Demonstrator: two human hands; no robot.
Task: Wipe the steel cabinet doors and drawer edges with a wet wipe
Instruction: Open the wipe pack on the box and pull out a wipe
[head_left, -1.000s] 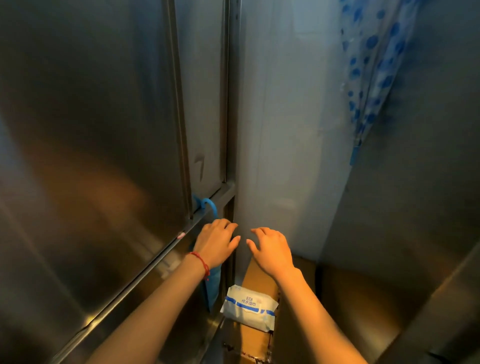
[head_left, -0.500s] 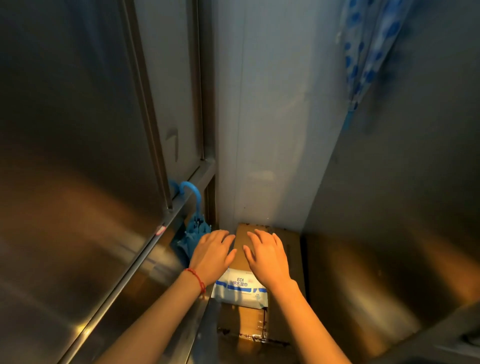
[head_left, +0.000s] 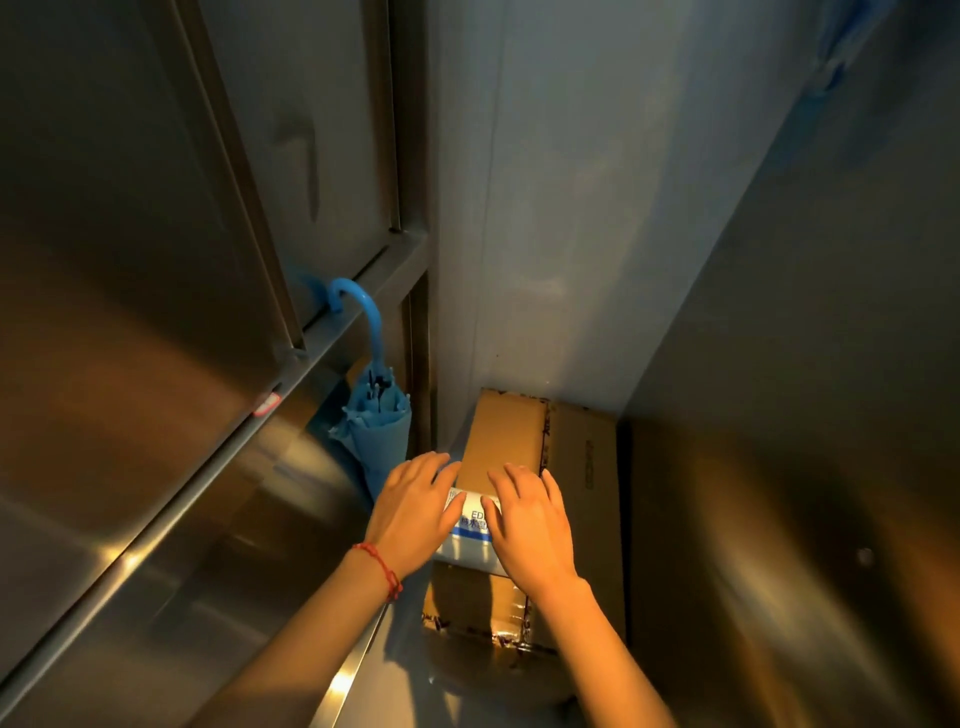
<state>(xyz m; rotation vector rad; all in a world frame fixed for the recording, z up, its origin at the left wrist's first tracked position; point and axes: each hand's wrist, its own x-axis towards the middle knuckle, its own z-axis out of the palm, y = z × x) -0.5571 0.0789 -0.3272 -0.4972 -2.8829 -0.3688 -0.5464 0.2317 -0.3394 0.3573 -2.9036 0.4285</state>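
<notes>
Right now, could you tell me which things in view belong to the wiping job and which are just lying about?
For the job:
wet wipe pack, under both hands
left hand
right hand
steel cabinet doors

Just lying about:
blue umbrella, hooked on the cabinet ledge
cardboard box, under the pack

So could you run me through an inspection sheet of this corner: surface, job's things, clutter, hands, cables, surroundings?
Surface: brown taped cardboard box in the corner, bearing the wipes pack.
Job's things: white wet-wipe pack with blue stripe lying on the box; brushed steel cabinet doors at left, no loose wipe seen.
Clutter: folded blue umbrella with hooked handle hanging from the cabinet ledge.
Hands: left hand and right hand both flat on the pack, fingers straight.
Cables: nothing seen.
Surroundings: pale wall behind; steel panel at right.
</notes>
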